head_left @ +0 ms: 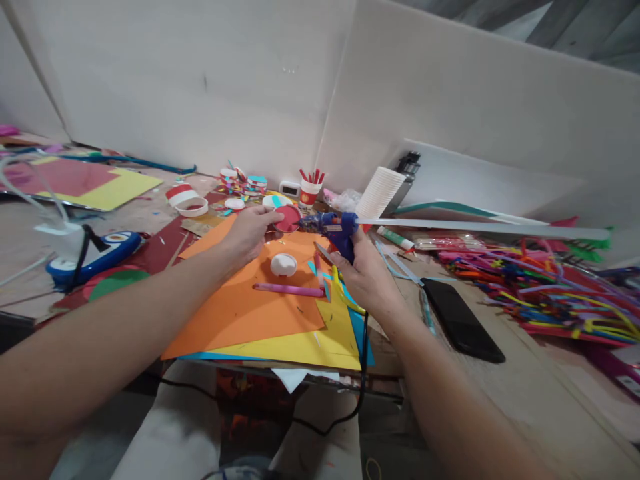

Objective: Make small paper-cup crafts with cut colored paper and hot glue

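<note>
My left hand (255, 233) pinches a small round red disc (288, 219) by its left edge, above the orange paper (225, 313). My right hand (367, 273) is wrapped around the handle of a blue hot glue gun (340, 233). A long translucent glue stick (480, 227) sticks out of its back to the right. The gun's nozzle points left and meets the disc's right edge; whether they touch I cannot tell. Below lies a white round lid-like piece (283, 265), with a pink pen (289, 289) in front of it. Yellow-handled scissors (343, 293) lie beneath my right hand.
A black phone (463, 320) and a heap of coloured pipe cleaners (555, 287) lie on the right. Stacked paper cups (381, 193) lean at the back. To the left are a blue-and-white power strip (95, 257) and red-and-white rings (186, 200). The gun's black cord (365, 367) hangs over the front edge.
</note>
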A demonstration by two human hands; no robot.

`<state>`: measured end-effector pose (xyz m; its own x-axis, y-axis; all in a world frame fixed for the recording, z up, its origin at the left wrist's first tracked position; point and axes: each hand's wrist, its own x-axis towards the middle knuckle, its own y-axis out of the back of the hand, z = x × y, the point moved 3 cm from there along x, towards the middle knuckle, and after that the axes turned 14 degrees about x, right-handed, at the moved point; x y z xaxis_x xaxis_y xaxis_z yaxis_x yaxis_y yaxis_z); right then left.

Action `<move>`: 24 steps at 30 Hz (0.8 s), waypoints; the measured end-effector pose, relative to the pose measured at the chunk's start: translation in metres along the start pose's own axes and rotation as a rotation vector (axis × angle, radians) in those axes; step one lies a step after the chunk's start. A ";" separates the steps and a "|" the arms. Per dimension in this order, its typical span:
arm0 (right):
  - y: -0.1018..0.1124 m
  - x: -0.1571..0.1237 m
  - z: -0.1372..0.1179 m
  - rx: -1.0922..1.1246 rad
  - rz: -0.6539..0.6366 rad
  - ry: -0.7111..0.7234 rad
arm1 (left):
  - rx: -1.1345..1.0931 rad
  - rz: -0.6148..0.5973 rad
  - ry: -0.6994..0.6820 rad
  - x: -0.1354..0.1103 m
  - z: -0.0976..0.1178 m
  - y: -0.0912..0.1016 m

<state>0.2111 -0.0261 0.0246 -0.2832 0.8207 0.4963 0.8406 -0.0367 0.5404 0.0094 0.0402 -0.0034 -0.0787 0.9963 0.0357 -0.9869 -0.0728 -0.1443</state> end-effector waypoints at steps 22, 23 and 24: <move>0.000 -0.002 -0.002 -0.067 0.000 -0.012 | -0.009 0.011 -0.015 -0.001 0.000 0.000; 0.000 -0.002 -0.002 -0.070 0.001 -0.015 | -0.008 0.009 -0.017 -0.001 0.000 0.000; 0.000 -0.002 -0.002 -0.072 0.002 -0.019 | -0.007 0.008 -0.021 -0.001 0.000 0.000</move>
<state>0.2109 -0.0289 0.0254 -0.2718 0.8314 0.4847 0.8057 -0.0789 0.5870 0.0090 0.0397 -0.0035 -0.0894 0.9945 0.0549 -0.9852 -0.0802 -0.1512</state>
